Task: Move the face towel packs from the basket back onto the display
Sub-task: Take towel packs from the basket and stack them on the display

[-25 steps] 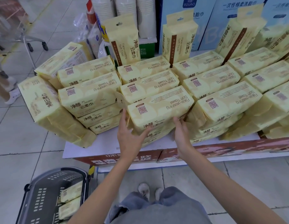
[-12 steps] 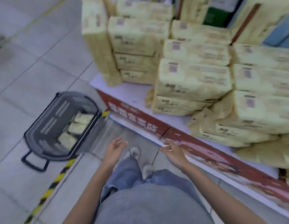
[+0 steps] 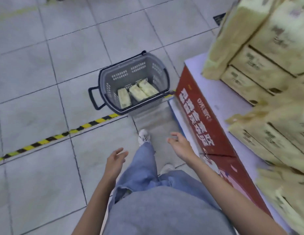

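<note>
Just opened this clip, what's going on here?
A person is restocking a shop display. Both hands are empty: the left hand and right hand are open in front of the body, touching nothing. The grey basket stands on the floor ahead, beside the corner of the display, with three face towel packs lying in it. Many stacked packs sit on the display already.

Single head-worn cam, wide-angle, pitched steeply down at the tiled floor [image 3: 46, 85] — wearer's torso and legs fill bottom centre, left hand [image 3: 114, 161] and right hand [image 3: 181, 146] close in just above. The basket [image 3: 124, 74] sits mid-frame, farther ahead; the display [image 3: 198, 114] runs near along the right edge, blurred, cropped by the frame.
</note>
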`<action>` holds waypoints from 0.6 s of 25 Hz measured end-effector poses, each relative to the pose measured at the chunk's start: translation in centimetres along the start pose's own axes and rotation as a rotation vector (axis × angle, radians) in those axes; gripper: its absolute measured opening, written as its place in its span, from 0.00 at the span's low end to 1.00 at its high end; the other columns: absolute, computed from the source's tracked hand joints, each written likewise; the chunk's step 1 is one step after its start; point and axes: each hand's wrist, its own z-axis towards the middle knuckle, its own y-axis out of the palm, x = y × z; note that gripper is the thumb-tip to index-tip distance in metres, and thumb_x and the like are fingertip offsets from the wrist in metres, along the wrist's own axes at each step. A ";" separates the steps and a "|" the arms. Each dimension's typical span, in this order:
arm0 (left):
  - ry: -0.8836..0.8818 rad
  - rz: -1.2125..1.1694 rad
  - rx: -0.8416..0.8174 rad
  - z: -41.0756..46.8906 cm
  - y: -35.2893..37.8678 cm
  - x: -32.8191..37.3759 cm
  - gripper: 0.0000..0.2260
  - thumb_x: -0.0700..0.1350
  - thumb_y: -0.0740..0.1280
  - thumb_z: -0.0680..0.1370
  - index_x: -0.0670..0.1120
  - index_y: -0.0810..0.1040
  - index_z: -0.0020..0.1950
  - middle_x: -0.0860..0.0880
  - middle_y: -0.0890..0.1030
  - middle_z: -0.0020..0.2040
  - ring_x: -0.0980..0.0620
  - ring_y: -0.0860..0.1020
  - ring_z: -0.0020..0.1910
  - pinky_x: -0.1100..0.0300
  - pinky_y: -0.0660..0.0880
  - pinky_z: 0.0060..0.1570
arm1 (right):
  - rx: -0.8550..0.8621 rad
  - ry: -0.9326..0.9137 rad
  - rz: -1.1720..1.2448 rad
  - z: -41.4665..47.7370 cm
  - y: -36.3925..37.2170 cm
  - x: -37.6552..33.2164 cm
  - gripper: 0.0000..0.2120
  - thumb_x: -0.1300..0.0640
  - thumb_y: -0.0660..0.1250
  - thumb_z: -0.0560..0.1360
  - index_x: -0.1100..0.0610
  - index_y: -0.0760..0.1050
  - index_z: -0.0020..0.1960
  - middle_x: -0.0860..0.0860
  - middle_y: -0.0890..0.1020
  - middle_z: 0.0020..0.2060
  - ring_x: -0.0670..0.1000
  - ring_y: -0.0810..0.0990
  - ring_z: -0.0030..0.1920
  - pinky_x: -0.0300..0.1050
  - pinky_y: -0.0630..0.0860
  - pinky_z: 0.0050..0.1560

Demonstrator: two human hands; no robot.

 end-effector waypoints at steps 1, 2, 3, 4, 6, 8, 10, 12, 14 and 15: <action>-0.015 -0.017 0.012 0.9 -0.6 0.6 0.16 0.43 0.64 0.78 0.42 0.72 0.66 0.43 0.76 0.59 0.46 0.74 0.53 0.56 0.66 0.50 | -0.018 -0.001 -0.017 1.1 0.6 -1.3 0.19 0.55 0.62 0.78 0.59 0.68 0.67 0.56 0.76 0.59 0.47 0.70 0.50 0.35 0.62 0.44; -0.024 -0.029 0.020 1.9 -0.9 1.4 0.16 0.43 0.64 0.78 0.42 0.72 0.66 0.43 0.76 0.59 0.47 0.74 0.53 0.57 0.66 0.51 | -0.033 0.001 -0.033 2.3 1.1 -2.6 0.19 0.55 0.62 0.78 0.59 0.67 0.67 0.55 0.75 0.59 0.48 0.70 0.50 0.35 0.62 0.44; -0.026 -0.039 0.023 3.0 -1.3 2.5 0.16 0.43 0.64 0.78 0.42 0.72 0.66 0.43 0.76 0.59 0.47 0.75 0.53 0.57 0.66 0.51 | -0.045 0.002 -0.045 3.5 1.6 -3.9 0.19 0.55 0.62 0.78 0.58 0.67 0.67 0.55 0.75 0.59 0.48 0.71 0.51 0.35 0.62 0.45; -0.023 -0.044 0.024 4.1 -1.6 3.9 0.16 0.43 0.64 0.78 0.42 0.72 0.66 0.44 0.76 0.59 0.47 0.75 0.53 0.57 0.66 0.52 | -0.054 0.005 -0.057 4.5 2.0 -5.2 0.19 0.55 0.62 0.78 0.58 0.67 0.67 0.55 0.75 0.58 0.48 0.71 0.51 0.36 0.63 0.47; 0.006 -0.041 0.009 6.5 -2.1 7.1 0.16 0.43 0.63 0.78 0.42 0.72 0.66 0.45 0.76 0.57 0.48 0.75 0.53 0.58 0.67 0.52 | -0.073 0.016 -0.068 6.7 2.6 -7.6 0.18 0.55 0.62 0.77 0.57 0.68 0.67 0.53 0.75 0.55 0.48 0.71 0.51 0.38 0.63 0.50; 0.044 -0.015 -0.014 9.2 -2.6 10.6 0.16 0.44 0.63 0.79 0.43 0.72 0.66 0.47 0.77 0.54 0.49 0.75 0.54 0.59 0.66 0.52 | -0.059 0.043 -0.045 8.9 3.2 -9.8 0.18 0.56 0.62 0.77 0.57 0.68 0.66 0.53 0.76 0.53 0.50 0.73 0.52 0.40 0.66 0.49; 0.088 0.012 -0.061 10.7 -2.5 13.6 0.15 0.45 0.63 0.79 0.44 0.72 0.65 0.48 0.77 0.53 0.49 0.75 0.55 0.59 0.66 0.52 | -0.025 0.048 -0.014 9.9 3.3 -10.8 0.17 0.56 0.62 0.77 0.57 0.69 0.65 0.55 0.77 0.54 0.51 0.75 0.51 0.40 0.67 0.47; 0.098 0.035 -0.102 13.0 -2.6 16.7 0.15 0.46 0.63 0.79 0.46 0.72 0.65 0.49 0.77 0.54 0.50 0.75 0.57 0.59 0.65 0.53 | 0.013 0.067 -0.008 11.5 3.4 -12.2 0.17 0.57 0.62 0.77 0.58 0.69 0.65 0.56 0.77 0.55 0.51 0.75 0.51 0.39 0.66 0.49; 0.094 0.033 -0.121 14.7 -2.5 19.0 0.15 0.47 0.63 0.78 0.46 0.72 0.65 0.50 0.77 0.55 0.50 0.75 0.59 0.59 0.65 0.54 | 0.021 0.092 -0.011 12.5 3.4 -13.3 0.16 0.58 0.62 0.77 0.58 0.70 0.65 0.55 0.77 0.52 0.51 0.75 0.51 0.38 0.65 0.50; 0.091 0.032 -0.123 15.6 -2.5 20.0 0.16 0.48 0.63 0.78 0.46 0.72 0.65 0.50 0.77 0.55 0.50 0.75 0.59 0.59 0.65 0.54 | 0.018 0.107 -0.003 13.2 3.3 -13.8 0.15 0.59 0.62 0.78 0.58 0.70 0.64 0.55 0.77 0.51 0.51 0.75 0.51 0.39 0.66 0.51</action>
